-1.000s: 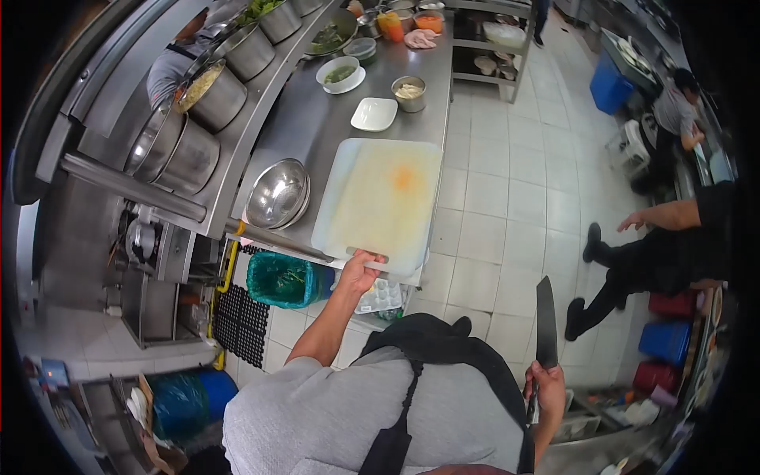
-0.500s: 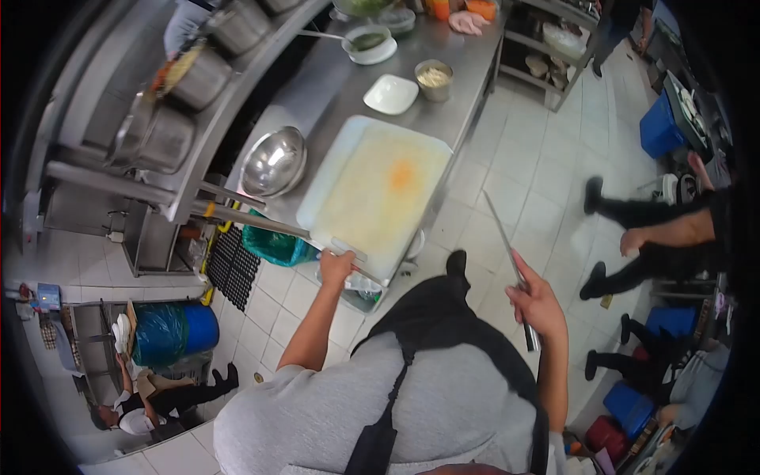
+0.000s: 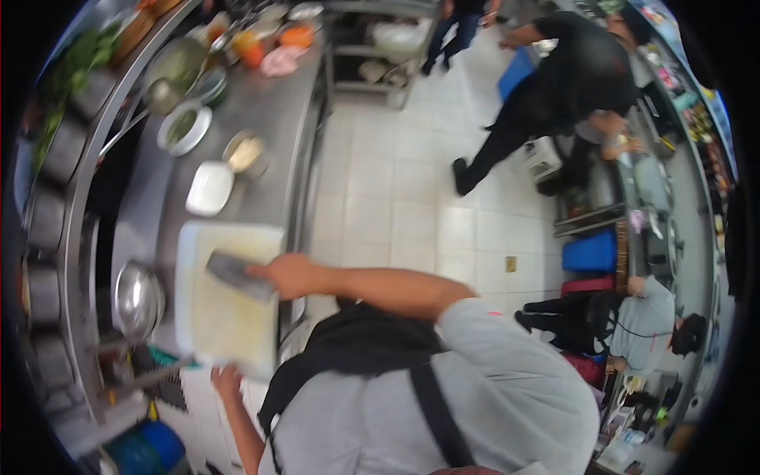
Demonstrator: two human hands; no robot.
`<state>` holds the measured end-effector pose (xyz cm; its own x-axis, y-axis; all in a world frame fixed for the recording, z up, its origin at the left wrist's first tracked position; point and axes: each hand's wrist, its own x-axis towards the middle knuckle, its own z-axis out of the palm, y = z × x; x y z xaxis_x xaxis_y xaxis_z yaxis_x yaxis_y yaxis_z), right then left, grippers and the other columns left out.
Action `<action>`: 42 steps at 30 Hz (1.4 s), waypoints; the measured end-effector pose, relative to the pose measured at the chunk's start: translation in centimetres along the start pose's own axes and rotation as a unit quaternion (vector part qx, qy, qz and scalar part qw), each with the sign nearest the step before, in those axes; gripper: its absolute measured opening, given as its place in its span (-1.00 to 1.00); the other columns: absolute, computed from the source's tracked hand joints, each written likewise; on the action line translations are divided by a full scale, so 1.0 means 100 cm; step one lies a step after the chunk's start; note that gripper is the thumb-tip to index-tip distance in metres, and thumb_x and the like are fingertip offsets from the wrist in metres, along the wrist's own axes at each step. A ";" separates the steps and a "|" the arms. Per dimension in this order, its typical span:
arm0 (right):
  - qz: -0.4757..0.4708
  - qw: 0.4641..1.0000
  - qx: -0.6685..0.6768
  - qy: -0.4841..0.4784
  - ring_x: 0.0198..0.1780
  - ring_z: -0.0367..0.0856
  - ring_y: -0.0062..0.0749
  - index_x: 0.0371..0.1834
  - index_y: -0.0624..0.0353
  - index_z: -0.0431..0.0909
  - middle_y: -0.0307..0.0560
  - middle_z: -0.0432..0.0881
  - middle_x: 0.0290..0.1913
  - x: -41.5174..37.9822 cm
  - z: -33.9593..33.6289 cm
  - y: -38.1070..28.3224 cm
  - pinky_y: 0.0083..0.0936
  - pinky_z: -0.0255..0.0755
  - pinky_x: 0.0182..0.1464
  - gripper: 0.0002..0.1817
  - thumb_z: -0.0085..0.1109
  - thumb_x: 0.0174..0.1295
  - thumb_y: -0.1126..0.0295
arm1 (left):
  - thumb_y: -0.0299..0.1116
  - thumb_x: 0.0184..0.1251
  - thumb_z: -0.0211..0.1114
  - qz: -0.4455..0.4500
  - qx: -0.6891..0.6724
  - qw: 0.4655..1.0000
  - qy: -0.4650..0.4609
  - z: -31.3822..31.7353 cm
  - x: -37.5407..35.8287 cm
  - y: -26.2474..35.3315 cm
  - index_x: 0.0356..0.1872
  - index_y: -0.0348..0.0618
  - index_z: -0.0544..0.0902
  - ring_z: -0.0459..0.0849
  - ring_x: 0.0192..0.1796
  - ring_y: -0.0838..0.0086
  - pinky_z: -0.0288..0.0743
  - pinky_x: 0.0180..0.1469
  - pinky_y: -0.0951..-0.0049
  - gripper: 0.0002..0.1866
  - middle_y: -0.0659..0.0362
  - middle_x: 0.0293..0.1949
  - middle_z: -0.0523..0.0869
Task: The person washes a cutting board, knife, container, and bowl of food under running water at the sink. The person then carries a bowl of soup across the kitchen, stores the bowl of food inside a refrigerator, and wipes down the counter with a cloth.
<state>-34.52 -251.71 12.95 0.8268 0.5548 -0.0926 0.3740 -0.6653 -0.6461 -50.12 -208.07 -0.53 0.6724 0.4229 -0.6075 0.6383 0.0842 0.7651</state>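
Note:
My right hand (image 3: 294, 275) is closed around the knife (image 3: 237, 275), whose grey blade is smeared by motion over the cutting board (image 3: 226, 336). The pale yellowish board lies on the steel counter. Near the board's close left corner is my left hand (image 3: 227, 380), its fingers apart and nothing visible in them. A steel bowl (image 3: 138, 301) stands left of the board. Beyond the board are a white dish (image 3: 210, 188) and a metal container (image 3: 245, 154) with pale chopped food.
Farther along the counter (image 3: 273, 134) are a bowl of greens (image 3: 184, 128), an orange container (image 3: 297, 36) and pink raw meat (image 3: 283, 61). A shelf with pots runs along the left. On the right, a person in black (image 3: 570, 71) bends over; another (image 3: 641, 324) wears grey.
My right hand has swung left with the knife, from beside my body to over the board. My left hand has come off the board's near edge. The view has turned right.

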 end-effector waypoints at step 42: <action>-0.222 0.957 -0.076 -0.172 0.00 0.67 0.04 0.19 0.44 0.39 0.23 0.64 -0.10 0.138 -0.065 0.122 -0.20 0.62 0.00 -0.22 0.53 0.08 0.11 | -0.54 0.36 0.30 -0.012 -0.145 0.862 0.485 0.133 -0.086 -0.021 0.08 -0.42 0.70 0.69 -0.26 0.53 0.55 -0.21 0.54 -0.69 0.15 -0.20 0.79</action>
<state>-15.79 -255.38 8.71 0.3954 0.9135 -0.0958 0.7341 -0.3769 -0.5649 -52.23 -223.86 0.23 -0.0591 0.9619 -0.2668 0.4323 0.2656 0.8617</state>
